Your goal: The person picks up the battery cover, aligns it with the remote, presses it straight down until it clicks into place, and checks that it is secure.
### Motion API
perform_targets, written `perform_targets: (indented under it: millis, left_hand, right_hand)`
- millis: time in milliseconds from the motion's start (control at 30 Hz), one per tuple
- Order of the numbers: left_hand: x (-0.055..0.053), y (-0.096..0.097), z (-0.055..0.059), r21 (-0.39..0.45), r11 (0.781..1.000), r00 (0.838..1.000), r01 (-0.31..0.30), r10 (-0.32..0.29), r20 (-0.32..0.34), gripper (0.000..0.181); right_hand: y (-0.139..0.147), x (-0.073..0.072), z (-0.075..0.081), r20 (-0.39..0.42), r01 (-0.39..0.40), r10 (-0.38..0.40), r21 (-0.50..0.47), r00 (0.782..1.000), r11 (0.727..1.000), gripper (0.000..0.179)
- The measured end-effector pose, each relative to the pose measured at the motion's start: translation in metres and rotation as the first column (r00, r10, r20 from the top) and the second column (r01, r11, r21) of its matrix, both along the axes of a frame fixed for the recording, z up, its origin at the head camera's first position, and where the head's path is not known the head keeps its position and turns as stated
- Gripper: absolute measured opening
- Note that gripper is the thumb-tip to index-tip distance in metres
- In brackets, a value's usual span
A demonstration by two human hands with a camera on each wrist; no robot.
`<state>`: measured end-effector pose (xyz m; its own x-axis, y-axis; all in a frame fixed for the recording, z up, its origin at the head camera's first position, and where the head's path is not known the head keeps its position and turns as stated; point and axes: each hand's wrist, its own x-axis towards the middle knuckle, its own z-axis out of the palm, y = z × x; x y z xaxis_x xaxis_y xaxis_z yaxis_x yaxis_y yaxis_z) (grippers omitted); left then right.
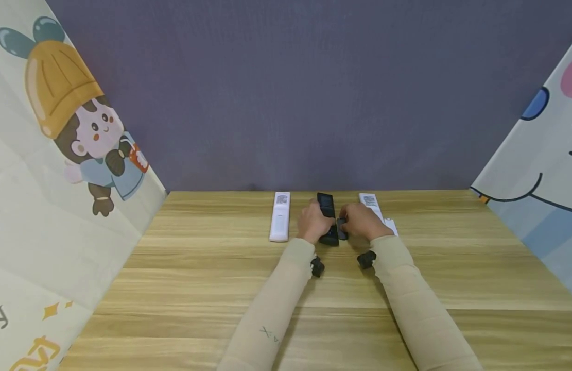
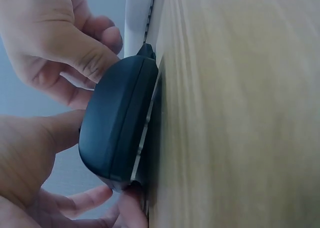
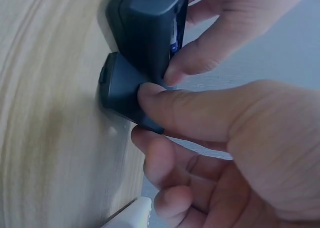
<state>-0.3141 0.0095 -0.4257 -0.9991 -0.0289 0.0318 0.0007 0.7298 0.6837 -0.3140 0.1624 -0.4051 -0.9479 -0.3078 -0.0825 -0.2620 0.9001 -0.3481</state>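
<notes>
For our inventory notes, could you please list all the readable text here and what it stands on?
"y", cut off at the frame edge: left printed backdrop.
Unreadable orange lettering, partly out of view: same backdrop.
"X", beside an unclear mark: left sleeve.
Labels too small to read: left white remote, right white remote.
No text readable: black remote.

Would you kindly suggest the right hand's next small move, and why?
Perhaps the right hand should lay the black cover on the table and let go: it pinches the cover beside the black remote, whose battery is exposed while the left hand holds it, and a white cover lies beside a white remote.
</notes>
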Motion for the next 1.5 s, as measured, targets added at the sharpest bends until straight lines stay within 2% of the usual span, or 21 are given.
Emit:
perform_targets:
  millis: [300, 500, 633, 933, 1167, 1267, 1367, 1500]
  left_hand:
    - [-0.003, -0.002, -0.002, 0.029, 1.000, 0.998, 0.002, -0.004, 0.055, 0.068]
    - [-0.006, -0.007, -0.004, 0.146, 0.989, 0.999, -0.001, -0.007, 0.050, 0.050]
    - [-0.008, -0.009, -0.004, 0.182, 0.983, 0.998, -0.010, -0.002, 0.064, 0.038]
    - [-0.011, -0.011, -0.003, 0.139, 0.990, 0.995, -0.022, 0.008, 0.104, 0.037]
    - [-0.013, -0.012, -0.004, 0.099, 0.995, 0.997, -0.009, 0.001, 0.084, 0.033]
    - [-0.013, -0.012, -0.005, 0.108, 0.994, 0.997, -0.019, 0.011, 0.071, 0.032]
    - [-0.012, -0.013, -0.005, 0.155, 0.987, 0.997, -0.030, 0.018, 0.074, 0.031]
    - [-0.011, -0.014, -0.002, 0.272, 0.961, 0.993, -0.040, 0.009, 0.116, 0.030]
  right_hand:
    - [0.000, 0.000, 0.003, 0.003, 0.019, -0.019, -0.014, 1.000, 1.000, 0.035]
    - [-0.002, 0.000, 0.006, -0.001, 0.013, -0.013, -0.001, 1.000, 1.000, 0.035]
    - [-0.003, 0.000, 0.007, -0.003, 0.015, -0.015, 0.002, 1.000, 1.000, 0.036]
    - [-0.002, 0.000, 0.008, -0.014, 0.006, -0.006, 0.002, 1.000, 1.000, 0.035]
    - [-0.001, 0.001, 0.008, -0.033, -0.001, 0.001, -0.020, 0.999, 1.000, 0.029]
    - [0.000, 0.000, 0.008, -0.060, -0.018, 0.016, -0.033, 0.998, 0.999, 0.021]
    - [0.002, 0.000, 0.008, -0.094, -0.039, 0.035, -0.047, 0.995, 0.998, 0.013]
    - [0.006, 0.001, 0.010, -0.119, -0.060, 0.051, -0.074, 0.992, 0.995, 0.007]
